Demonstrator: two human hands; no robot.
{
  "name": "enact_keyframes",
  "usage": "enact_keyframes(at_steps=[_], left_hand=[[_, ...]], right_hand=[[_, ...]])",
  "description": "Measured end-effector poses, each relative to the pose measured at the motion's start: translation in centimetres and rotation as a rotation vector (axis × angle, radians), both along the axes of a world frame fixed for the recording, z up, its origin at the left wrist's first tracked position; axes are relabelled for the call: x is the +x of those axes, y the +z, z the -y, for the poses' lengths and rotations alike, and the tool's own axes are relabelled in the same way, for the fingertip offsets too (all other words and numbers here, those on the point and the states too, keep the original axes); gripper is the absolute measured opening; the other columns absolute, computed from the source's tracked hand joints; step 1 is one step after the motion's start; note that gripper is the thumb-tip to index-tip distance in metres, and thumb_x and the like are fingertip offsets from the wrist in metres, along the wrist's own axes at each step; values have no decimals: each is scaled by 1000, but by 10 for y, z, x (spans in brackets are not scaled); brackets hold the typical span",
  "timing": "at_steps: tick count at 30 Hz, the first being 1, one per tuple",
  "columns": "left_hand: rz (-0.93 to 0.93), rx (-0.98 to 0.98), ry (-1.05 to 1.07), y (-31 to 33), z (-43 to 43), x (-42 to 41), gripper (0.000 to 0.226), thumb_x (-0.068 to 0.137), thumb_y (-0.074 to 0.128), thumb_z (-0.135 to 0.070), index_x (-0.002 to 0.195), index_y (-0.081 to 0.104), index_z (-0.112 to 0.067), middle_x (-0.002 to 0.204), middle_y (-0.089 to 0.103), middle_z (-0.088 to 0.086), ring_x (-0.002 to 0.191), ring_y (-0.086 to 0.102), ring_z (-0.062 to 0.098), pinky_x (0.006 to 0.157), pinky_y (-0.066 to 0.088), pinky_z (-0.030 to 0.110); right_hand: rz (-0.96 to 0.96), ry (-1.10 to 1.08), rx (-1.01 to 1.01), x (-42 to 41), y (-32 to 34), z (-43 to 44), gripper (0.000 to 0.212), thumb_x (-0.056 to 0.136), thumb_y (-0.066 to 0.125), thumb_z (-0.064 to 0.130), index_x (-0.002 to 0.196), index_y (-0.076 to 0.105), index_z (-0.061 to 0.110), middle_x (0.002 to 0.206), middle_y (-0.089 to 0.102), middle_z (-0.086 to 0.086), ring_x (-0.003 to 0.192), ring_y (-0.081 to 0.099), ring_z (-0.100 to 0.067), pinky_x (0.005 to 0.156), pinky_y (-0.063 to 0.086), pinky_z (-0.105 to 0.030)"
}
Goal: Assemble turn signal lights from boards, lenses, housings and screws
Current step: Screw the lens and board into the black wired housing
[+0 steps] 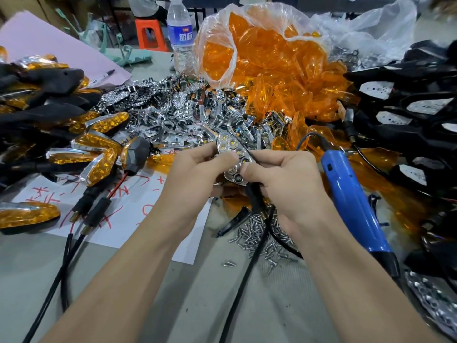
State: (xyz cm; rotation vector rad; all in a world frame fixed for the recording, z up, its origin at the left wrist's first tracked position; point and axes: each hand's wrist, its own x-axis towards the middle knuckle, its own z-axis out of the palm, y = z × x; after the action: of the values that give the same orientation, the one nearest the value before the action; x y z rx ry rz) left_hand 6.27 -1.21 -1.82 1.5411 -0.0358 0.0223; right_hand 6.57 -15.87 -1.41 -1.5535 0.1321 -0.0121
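The left hand (197, 167) and right hand (279, 179) meet, both pinching one chrome LED board (235, 154) above the grey tabletop (29, 263), probably pressing it square into its housing. Screws (259, 233) and a blue screwdriver (351, 194) lie within reach. Beyond are loose chrome reflectors (173, 112), black housings (408, 107) and bagged orange lenses (267, 58).

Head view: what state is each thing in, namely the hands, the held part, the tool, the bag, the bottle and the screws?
left hand: grips the reflector board near its top.
right hand: pinches the board's lower end.
reflector board: held between both hands, LEDs up, no lens on.
blue screwdriver: lying flat, unheld.
lens bag: open, orange lenses spilling out.
water bottle: upright, capped.
screws: loose pile.
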Motion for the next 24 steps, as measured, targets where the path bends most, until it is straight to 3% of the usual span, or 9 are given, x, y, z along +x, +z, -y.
enact_keyframes(at_steps=[5, 7, 11, 14, 16, 18, 20, 22, 24], left_hand=[[3, 14, 125, -1, 2, 2, 36, 93, 69, -35, 82, 74, -1, 89, 66, 38, 74, 62, 32, 74, 56, 73], [18, 11, 158, 1, 2, 2, 47, 86, 68, -41, 84, 70, 6, 86, 60, 43, 73, 55, 31, 75, 52, 77], [34, 26, 126, 2, 3, 3, 48, 88, 66, -45, 83, 66, 3, 74, 54, 22, 73, 49, 23, 79, 57, 65], [27, 34, 127, 2, 3, 3, 35, 95, 66, -34, 74, 67, -5, 67, 55, 4, 65, 51, 16, 67, 55, 42], [-31, -24, 202, 1, -3, 8, 31, 98, 66, -20, 69, 69, -11, 58, 58, -3, 55, 55, 12, 58, 59, 35], [-94, -60, 267, 2, -12, 12, 27, 98, 66, -13, 71, 70, -12, 56, 64, -4, 55, 63, 14, 53, 60, 30], [-130, -76, 301, 1, -19, 15, 23, 97, 68, -11, 74, 72, -11, 59, 68, -1, 64, 68, 25, 53, 60, 31], [-145, -80, 307, -1, -23, 15, 22, 95, 70, -9, 73, 73, -12, 63, 70, 3, 70, 67, 33, 52, 61, 34], [-155, -55, 306, -3, -26, 15, 17, 93, 72, -9, 76, 75, -11, 65, 70, 3, 68, 66, 33, 52, 62, 37]], right_hand=[[30, 13, -89, 0, -1, -3, 27, 71, 91, 10, 74, 76, 32, 80, 80, 5, 82, 78, -19, 81, 65, -47], [41, 8, -105, -1, -1, -6, 22, 62, 89, 20, 69, 76, 35, 78, 79, 8, 82, 78, -18, 81, 64, -48], [35, -37, -66, -2, 0, -12, 14, 59, 82, 31, 67, 79, 43, 75, 78, 3, 80, 77, -30, 76, 64, -55], [56, 2, -104, -6, 4, -14, 8, 67, 80, 38, 74, 82, 35, 73, 77, -5, 75, 75, -33, 69, 63, -58], [76, 8, -196, -7, 9, -10, 18, 80, 77, 42, 78, 82, 25, 72, 77, -6, 72, 75, -32, 70, 64, -55], [168, -107, -463, -3, 10, 2, 23, 92, 70, 34, 81, 79, 16, 70, 76, -3, 64, 72, -24, 75, 64, -46], [224, -123, -751, -3, 10, 10, 16, 96, 65, 25, 98, 81, 25, 81, 78, 5, 69, 71, -17, 76, 63, -41], [189, 3, -851, -12, 9, 7, 24, 95, 68, 33, 117, 75, 31, 90, 76, 11, 77, 71, -10, 81, 62, -39], [213, 144, -1061, -20, 4, -3, 34, 93, 67, 51, 122, 70, 32, 98, 71, 7, 94, 65, -17, 93, 52, -42]])
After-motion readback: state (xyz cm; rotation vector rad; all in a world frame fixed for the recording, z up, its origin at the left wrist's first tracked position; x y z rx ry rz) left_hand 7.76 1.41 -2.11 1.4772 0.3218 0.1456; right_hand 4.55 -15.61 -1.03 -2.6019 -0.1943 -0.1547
